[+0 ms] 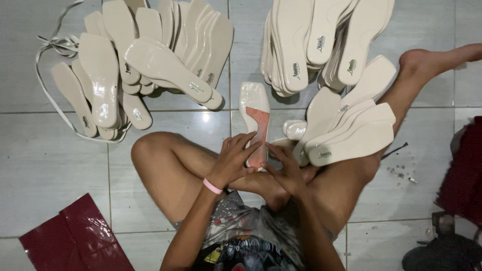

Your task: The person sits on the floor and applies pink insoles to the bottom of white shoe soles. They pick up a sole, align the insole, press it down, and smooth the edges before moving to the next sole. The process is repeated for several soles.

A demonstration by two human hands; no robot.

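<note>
I sit on a tiled floor with my legs folded. Both hands hold one cream shoe insole (255, 108) with a pinkish-red heel part, its square toe pointing away from me. My left hand (232, 159), with a pink band on the wrist, grips the heel end from the left. My right hand (287, 164) presses on the same end from the right.
A fanned pile of cream insoles (150, 60) lies at the far left with a white strap (50, 47) around it. A second pile (321, 40) sits far right, and more insoles (351, 135) rest on my right leg. Dark red sheets (75, 236) lie near left; a red cloth (464, 170) at right.
</note>
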